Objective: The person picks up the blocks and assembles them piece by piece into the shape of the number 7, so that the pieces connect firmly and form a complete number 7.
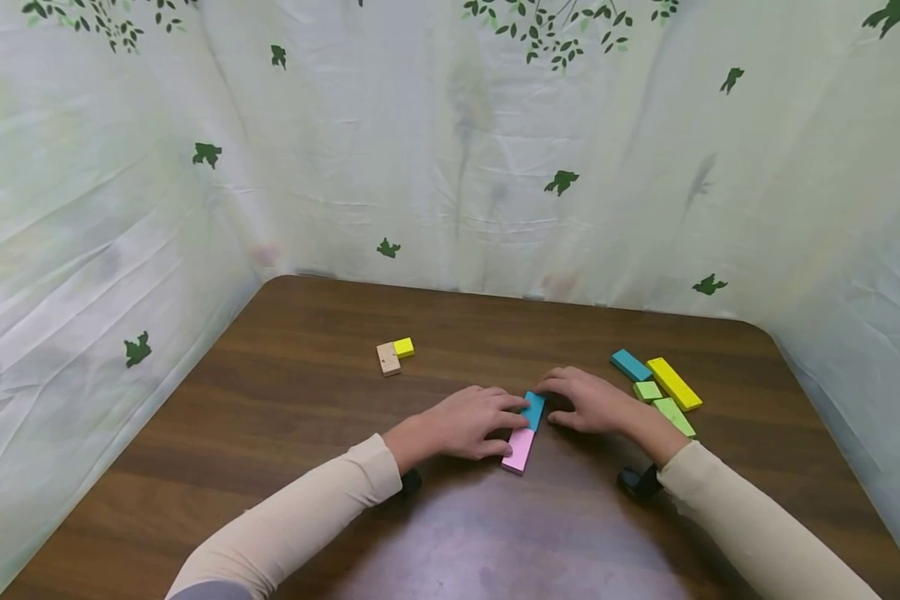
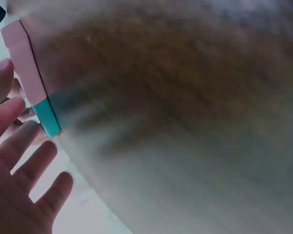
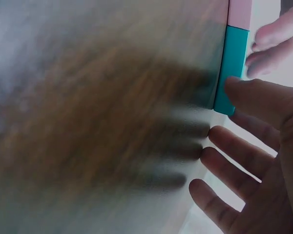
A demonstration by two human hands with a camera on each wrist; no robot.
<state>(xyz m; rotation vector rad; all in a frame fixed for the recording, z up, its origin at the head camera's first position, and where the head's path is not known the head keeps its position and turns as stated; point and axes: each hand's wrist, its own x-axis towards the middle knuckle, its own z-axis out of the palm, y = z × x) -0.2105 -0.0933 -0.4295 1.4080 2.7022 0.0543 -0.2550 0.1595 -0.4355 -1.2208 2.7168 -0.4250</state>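
A blue block [image 1: 532, 411] and a pink block [image 1: 518, 451] lie end to end on the table, forming one slanted strip. My left hand [image 1: 474, 423] is along the strip's left side, fingers spread, fingertips at the blue block and thumb at the pink one. On the other side my right hand [image 1: 588, 400] has its index fingertip at the blue block's far end. Its thumb [image 3: 254, 95] overlaps the blue block [image 3: 232, 63] in the right wrist view, with the other fingers spread below. The left wrist view shows the pink block [image 2: 27, 63] beside the left thumb.
To the right sit another blue block [image 1: 632, 365], a long yellow block [image 1: 673, 384] and two green blocks [image 1: 673, 416], close to the right forearm. At the back left a wood-coloured block [image 1: 388, 359] touches a small yellow block [image 1: 403, 347]. A patterned curtain [image 1: 420, 167] surrounds the table.
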